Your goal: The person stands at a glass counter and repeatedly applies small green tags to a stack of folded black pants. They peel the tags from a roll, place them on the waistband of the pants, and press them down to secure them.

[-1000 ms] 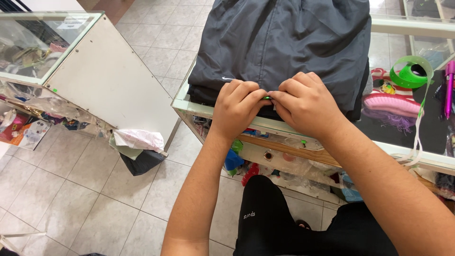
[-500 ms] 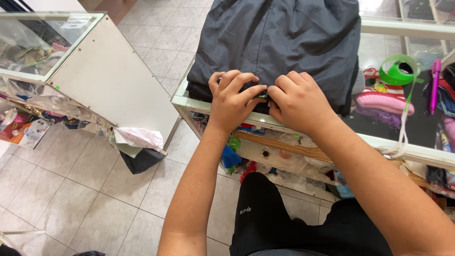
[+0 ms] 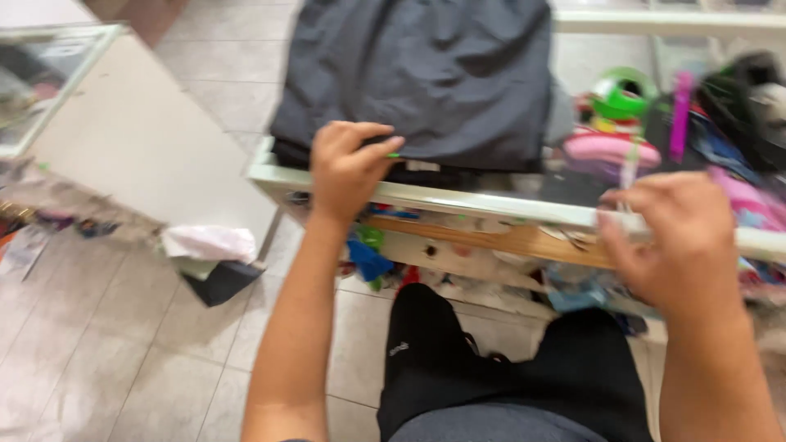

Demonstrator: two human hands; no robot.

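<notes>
Hands sit apart at the near edge of a glass-topped counter. Left hand is nearer the dark grey folded garment: fingers curled, tips pinching at its near hem, w/ a small green thing at the fingertips, too small to identify. Garment lies straight ahead of left hand, on the counter's left part, long axis running away from the person. Right hand is well to the right, blurred, fingers bent near the counter rim; can't tell if it grips anything. Left forearm rises straight from below, wrist level. Beyond right hand: pink brush, green tape roll, misc. colourful clutter. Tiled floor below.
</notes>
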